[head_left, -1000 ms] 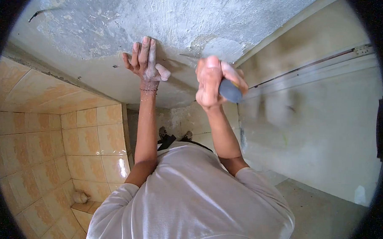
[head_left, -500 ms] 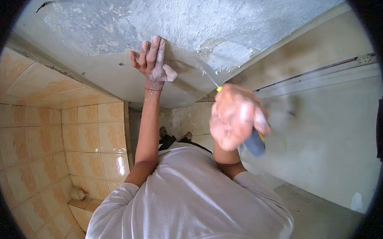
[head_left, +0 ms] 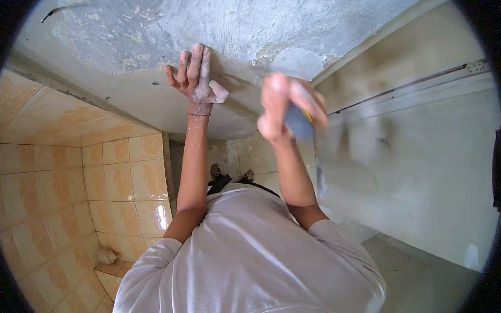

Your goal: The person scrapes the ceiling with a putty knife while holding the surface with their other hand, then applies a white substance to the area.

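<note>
My left hand [head_left: 196,80] is pressed against the wall [head_left: 153,106] with its fingers stretched out, and whitish dust coats the fingers and wrist. Closed around a scraper, my right hand [head_left: 275,99] is raised in front of the same wall, just below a pale bare patch [head_left: 299,62]. The scraper's grey and yellow handle [head_left: 300,125] sticks out of the fist toward me; its blade is hidden behind the hand. Motion blurs the right hand. Rough, peeled grey plaster [head_left: 227,23] covers the wall's upper part.
Orange-patterned tiles [head_left: 109,176] line a recess at the left, where a small round vessel [head_left: 107,256] sits on a ledge [head_left: 110,266]. A bent wire [head_left: 48,15] pokes from the wall at upper left. A pale wall [head_left: 410,178] stands close on the right.
My right hand has moved up toward the wall with the scraper, whose thin blade showed earlier and is now hidden. My left hand stays in place on the wall.
</note>
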The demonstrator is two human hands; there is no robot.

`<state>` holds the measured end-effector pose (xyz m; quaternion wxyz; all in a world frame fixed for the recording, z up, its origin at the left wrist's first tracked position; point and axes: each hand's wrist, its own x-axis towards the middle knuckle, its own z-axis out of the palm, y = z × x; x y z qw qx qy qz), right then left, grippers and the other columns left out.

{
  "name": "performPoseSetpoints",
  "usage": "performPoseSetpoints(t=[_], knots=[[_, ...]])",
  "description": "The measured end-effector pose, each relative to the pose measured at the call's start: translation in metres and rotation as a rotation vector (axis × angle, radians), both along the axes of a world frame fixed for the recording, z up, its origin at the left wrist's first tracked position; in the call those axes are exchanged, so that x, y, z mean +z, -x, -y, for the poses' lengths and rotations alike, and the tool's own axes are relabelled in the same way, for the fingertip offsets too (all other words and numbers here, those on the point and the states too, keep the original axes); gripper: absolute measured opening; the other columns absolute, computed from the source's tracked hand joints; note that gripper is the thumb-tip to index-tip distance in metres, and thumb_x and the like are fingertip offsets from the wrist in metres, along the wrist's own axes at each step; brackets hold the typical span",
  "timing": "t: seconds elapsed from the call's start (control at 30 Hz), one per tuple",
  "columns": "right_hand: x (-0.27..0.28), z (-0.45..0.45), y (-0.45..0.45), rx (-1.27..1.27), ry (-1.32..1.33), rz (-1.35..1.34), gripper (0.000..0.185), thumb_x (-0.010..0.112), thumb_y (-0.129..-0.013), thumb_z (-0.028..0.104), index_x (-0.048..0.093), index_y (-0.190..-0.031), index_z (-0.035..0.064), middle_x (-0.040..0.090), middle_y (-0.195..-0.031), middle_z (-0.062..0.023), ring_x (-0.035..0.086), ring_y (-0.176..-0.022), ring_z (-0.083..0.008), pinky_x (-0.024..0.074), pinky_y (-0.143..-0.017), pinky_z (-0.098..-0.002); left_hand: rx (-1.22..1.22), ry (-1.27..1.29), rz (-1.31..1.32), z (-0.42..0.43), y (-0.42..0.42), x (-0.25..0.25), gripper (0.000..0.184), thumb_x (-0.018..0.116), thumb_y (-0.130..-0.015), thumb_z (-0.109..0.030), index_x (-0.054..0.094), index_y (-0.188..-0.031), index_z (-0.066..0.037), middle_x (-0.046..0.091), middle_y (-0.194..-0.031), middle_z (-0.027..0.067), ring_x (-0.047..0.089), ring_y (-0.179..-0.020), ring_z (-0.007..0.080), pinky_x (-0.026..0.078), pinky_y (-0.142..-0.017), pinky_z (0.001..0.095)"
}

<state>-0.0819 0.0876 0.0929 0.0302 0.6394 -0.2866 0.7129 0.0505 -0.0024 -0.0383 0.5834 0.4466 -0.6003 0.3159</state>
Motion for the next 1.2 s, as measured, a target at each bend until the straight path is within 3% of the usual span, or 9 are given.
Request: performPoseSetpoints(t=[0.13,0.2,0.3,0.47,0.67,0.73,1.0,1.03,1.2], knots=[[-0.014,-0.004,-0.006,0.061,0.105,0.217,0.035,0.057,-0.082,0.003,0.034,-0.057,0.01,0.043,-0.048,0.0021,0.038,-0.038,-0.0111,0.0296,-0.038,-0.0244,0.025,0.012,0.024,0.004,-0.002,-0.002,0.094,0.0,-0.089,-0.071,0.061,-0.121,-0.006,0.056,-0.13,0.0065,0.04,-0.132,0.0243,0.016,-0.115,0.0492],[-0.002,-0.03,0.01,0.62,-0.035,0.501,0.035,0.054,-0.085,0.007,0.031,-0.06,0.0108,0.039,-0.049,0.0027,0.034,-0.038,-0.01,0.0275,-0.038,-0.0255,0.019,0.029,0.017,0.003,-0.001,-0.002,0.098,-0.003,-0.088,-0.072,0.062,-0.121,-0.007,0.057,-0.13,0.0056,0.04,-0.131,0.0248,0.016,-0.115,0.0489],[0.019,-0.031,0.016,0.481,-0.031,0.39,0.033,0.041,-0.089,0.011,0.028,-0.059,0.0124,0.027,-0.045,0.0022,0.019,-0.038,-0.0082,0.0217,-0.039,-0.0293,0.021,0.026,0.006,0.004,0.0,-0.002,0.098,-0.003,-0.088,-0.072,0.063,-0.119,-0.007,0.057,-0.13,0.0064,0.04,-0.131,0.0247,0.017,-0.115,0.0489],[-0.038,0.006,0.008,0.039,-0.117,0.389,0.03,0.045,-0.085,0.002,0.032,-0.059,0.0101,0.029,-0.046,0.0018,0.025,-0.037,-0.0082,0.0228,-0.037,-0.0271,0.015,0.009,-0.007,0.001,0.003,-0.001,0.098,-0.002,-0.088,-0.072,0.064,-0.118,-0.006,0.059,-0.127,0.0074,0.042,-0.13,0.025,0.017,-0.115,0.0482],[0.017,-0.03,0.034,0.834,-0.081,0.292,0.03,0.043,-0.089,0.012,0.028,-0.063,0.015,0.023,-0.051,0.0031,0.018,-0.041,-0.0092,0.0182,-0.043,-0.0256,0.007,0.035,-0.007,0.002,0.003,0.003,0.094,0.001,-0.09,-0.069,0.063,-0.12,-0.006,0.058,-0.129,0.0078,0.042,-0.13,0.0254,0.015,-0.115,0.0473],[0.013,0.005,0.006,-0.079,0.165,0.213,0.042,0.05,-0.084,0.008,0.02,-0.055,0.013,0.021,-0.05,0.0039,0.019,-0.037,-0.0078,0.0159,-0.037,-0.0285,-0.012,0.017,-0.021,0.001,0.004,0.003,0.091,0.002,-0.09,-0.068,0.062,-0.122,-0.006,0.055,-0.133,0.0077,0.04,-0.132,0.0254,0.014,-0.115,0.0473],[0.038,-0.04,0.022,0.557,0.086,0.471,0.028,0.047,-0.082,0.003,0.028,-0.062,0.009,0.022,-0.047,0.0021,0.023,-0.038,-0.0088,0.0181,-0.036,-0.0274,-0.049,0.017,-0.018,-0.008,0.008,0.028,0.088,0.005,-0.091,-0.067,0.055,-0.13,-0.006,0.052,-0.136,0.0078,0.037,-0.134,0.0273,0.01,-0.116,0.0475],[0.034,-0.033,0.018,0.231,0.111,0.39,0.026,0.048,-0.083,0.003,0.032,-0.063,0.0078,0.024,-0.048,0.0021,0.025,-0.04,-0.0087,0.019,-0.037,-0.0287,-0.078,0.054,-0.016,-0.01,0.01,0.035,0.089,0.005,-0.09,-0.069,0.054,-0.131,-0.006,0.052,-0.136,0.0078,0.036,-0.134,0.0277,0.009,-0.116,0.0476],[0.025,-0.034,0.018,0.19,0.093,0.384,0.032,0.048,-0.084,0.0,0.031,-0.058,0.0101,0.026,-0.05,0.0021,0.02,-0.038,-0.0069,0.0188,-0.036,-0.0278,-0.11,0.12,-0.054,-0.016,0.016,0.057,0.087,0.008,-0.089,-0.066,0.06,-0.124,-0.006,0.055,-0.133,0.0049,0.039,-0.132,0.025,0.011,-0.116,0.0468]])
